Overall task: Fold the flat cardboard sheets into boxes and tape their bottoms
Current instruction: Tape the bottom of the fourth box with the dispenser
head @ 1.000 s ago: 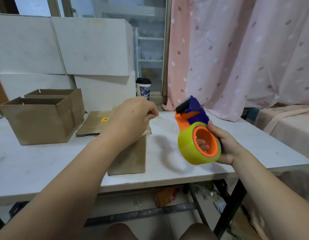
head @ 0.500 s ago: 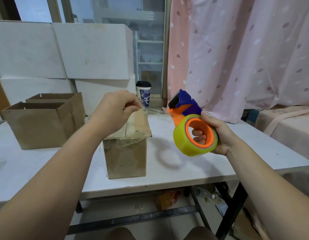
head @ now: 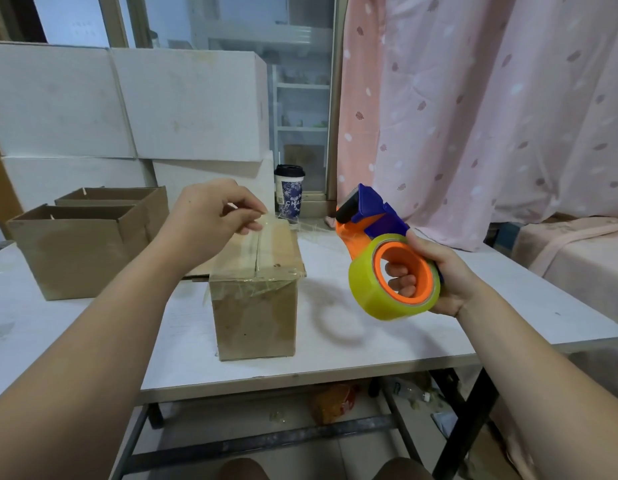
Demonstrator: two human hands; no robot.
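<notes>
We pinch the clear tape [head: 305, 227] end with our left hand [head: 210, 216] above the cardboard box [head: 255, 317], our right hand [head: 444, 273] grips the orange tape dispenser [head: 376, 225] beside it

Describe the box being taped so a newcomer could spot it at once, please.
Look at the white table. Two open boxes sit together at its left; the box being taped stands alone, nearer the front edge. Its top is closed and shiny with clear tape, which the left hand pinches.
</notes>
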